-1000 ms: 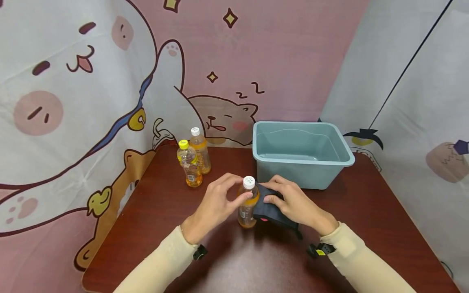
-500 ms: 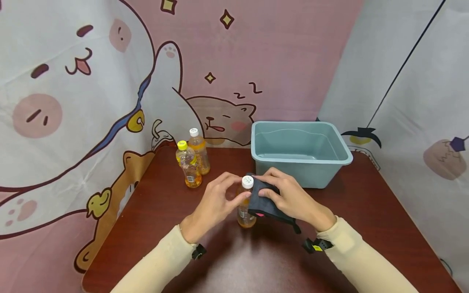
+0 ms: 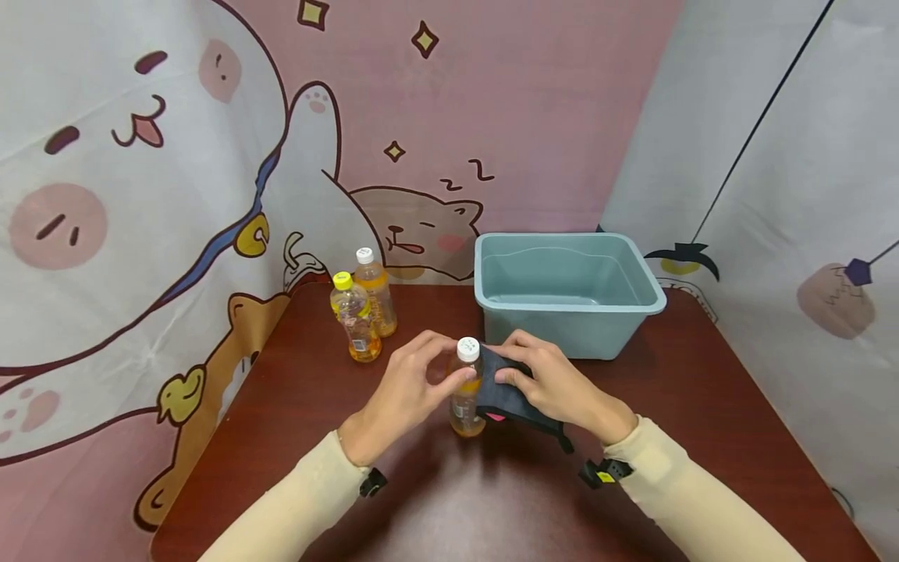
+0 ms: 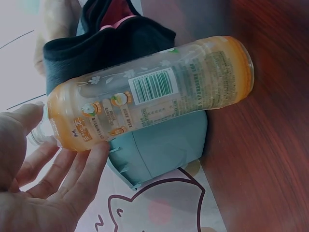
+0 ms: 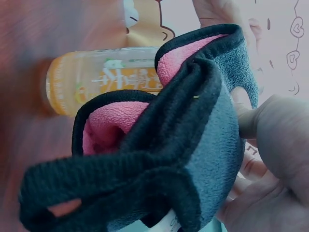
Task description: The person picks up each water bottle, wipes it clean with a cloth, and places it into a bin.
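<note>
A clear plastic bottle with a white cap and orange label bands stands upright on the table. My left hand pinches it near the neck, thumb and fingers on either side below the cap. In my right hand is a folded cleaning cloth, grey outside, pink inside, with black edging and a black loop. The cloth lies against the bottle's right side. In the left wrist view, the barcode side of the bottle shows. The right wrist view has the cloth overlapping the bottle's upper part.
Two more bottles stand at the back left: one yellow-capped, one white-capped just behind it. A blue-grey plastic bin stands behind the right hand. The brown table meets a cartoon-printed curtain at the back.
The cloth has moved up along the bottle and a little left, then slightly back down, in my right hand. My left hand keeps its hold on the bottle. The head view has shifted slightly.
</note>
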`<state>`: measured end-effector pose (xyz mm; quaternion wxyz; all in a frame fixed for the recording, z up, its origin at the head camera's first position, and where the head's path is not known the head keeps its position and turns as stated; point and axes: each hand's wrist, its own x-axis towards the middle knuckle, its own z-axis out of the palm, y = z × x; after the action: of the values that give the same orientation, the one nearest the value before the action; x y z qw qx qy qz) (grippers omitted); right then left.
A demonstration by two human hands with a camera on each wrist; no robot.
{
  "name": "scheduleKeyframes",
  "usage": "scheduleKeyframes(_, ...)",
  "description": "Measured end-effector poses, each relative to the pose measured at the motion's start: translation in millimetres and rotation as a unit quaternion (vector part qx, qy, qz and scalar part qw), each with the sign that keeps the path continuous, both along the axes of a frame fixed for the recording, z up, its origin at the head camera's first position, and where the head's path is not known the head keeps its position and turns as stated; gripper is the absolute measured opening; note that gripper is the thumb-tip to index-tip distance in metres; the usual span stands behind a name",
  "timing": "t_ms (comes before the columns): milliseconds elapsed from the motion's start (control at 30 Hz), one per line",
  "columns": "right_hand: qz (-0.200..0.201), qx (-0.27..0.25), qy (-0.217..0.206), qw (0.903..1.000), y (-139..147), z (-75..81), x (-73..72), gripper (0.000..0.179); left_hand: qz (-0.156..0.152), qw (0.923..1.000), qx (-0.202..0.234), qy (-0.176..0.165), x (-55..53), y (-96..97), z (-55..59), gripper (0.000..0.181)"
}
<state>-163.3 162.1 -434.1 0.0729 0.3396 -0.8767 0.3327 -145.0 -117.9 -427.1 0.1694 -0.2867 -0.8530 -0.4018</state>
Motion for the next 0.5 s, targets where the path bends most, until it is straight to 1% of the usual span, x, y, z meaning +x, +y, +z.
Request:
scheduleKeyframes(200,0.0,0.028,-0.004,0.9996,2,-17.7,-0.5,0.043,-0.002,1.0,-0.005,-0.007,0.7,-1.4,-0.8,0.035)
scheduleKeyframes(367,0.017,0.075,-0.017,0.9969,2,-33.5,-3.6,0.037,0.0,0.9999,-0.007,-0.008,-0.4,-1.8,-3.2,0.035)
scheduleKeyframes(500,0.026,0.098,-0.03,0.9943,0,-40.0,-5.9,0.029,-0.001,1.0,-0.004,-0.005,-1.9,-1.1,-3.2,0.035)
